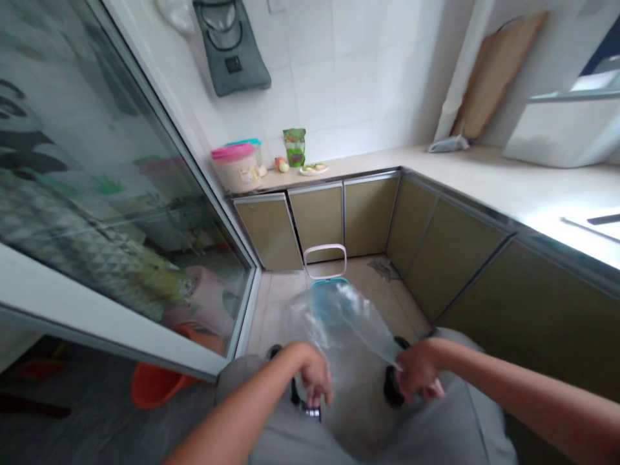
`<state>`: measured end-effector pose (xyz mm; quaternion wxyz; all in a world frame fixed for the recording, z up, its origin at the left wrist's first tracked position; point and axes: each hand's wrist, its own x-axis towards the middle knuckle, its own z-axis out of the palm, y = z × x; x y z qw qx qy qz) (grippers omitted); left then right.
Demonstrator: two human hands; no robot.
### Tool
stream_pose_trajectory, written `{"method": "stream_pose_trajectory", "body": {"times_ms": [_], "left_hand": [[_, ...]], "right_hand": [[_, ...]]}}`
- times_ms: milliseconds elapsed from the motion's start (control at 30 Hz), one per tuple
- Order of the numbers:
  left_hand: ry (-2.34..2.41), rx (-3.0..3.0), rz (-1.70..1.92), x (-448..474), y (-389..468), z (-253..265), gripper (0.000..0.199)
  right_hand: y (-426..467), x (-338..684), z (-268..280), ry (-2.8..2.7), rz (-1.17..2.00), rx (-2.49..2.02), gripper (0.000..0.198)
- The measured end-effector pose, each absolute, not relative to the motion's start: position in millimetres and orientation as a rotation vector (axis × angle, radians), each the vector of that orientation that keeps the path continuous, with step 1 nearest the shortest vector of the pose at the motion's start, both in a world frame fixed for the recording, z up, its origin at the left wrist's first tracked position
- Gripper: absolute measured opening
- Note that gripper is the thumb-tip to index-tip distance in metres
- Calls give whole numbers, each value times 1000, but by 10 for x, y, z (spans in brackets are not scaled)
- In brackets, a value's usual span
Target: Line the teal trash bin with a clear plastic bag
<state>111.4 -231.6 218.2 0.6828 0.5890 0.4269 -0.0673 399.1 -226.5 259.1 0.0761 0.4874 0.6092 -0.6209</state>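
Note:
A clear plastic bag (372, 323) stretches, blurred, from my right hand toward a light blue bin (330, 300) on the floor. My right hand (420, 371) is closed on the bag's narrowed end, above my right knee. Between my knees, my left hand (317, 376) hangs with its fingers curled down, close to the near side of the bag; what it holds, if anything, is hidden. At the bin's far side a pale pink rim frame (325, 246) stands tipped up. The bag covers much of the bin.
Low cabinets (317, 216) enclose the floor ahead and to the right. A glass door (194, 213) is at the left, with an orange basin (157, 385) beyond it. On the counter (368, 166) stand a pink-lidded tub (237, 169) and a green pouch (294, 148).

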Motion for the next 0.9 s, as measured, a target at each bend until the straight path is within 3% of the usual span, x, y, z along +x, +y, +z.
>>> {"method": "stream_pose_trajectory", "body": {"times_ms": [133, 300, 433, 633, 900], "left_hand": [[924, 1226, -275, 873, -2128, 2367, 32], [1011, 1272, 222, 484, -1703, 2764, 38], [1081, 1320, 512, 339, -1475, 3143, 44], [1269, 1472, 813, 223, -1243, 3605, 76], [1364, 1828, 985, 64, -1007, 3628, 110]], "right_hand": [[-2114, 4177, 2567, 1718, -1930, 980, 29], [-1751, 4261, 2946, 1902, -2113, 1008, 49], [-1451, 4288, 3329, 2089, -2141, 1169, 47], [-1014, 4271, 3742, 2208, -2233, 1370, 42], [-686, 4112, 3984, 2348, -2316, 1682, 43]]}}
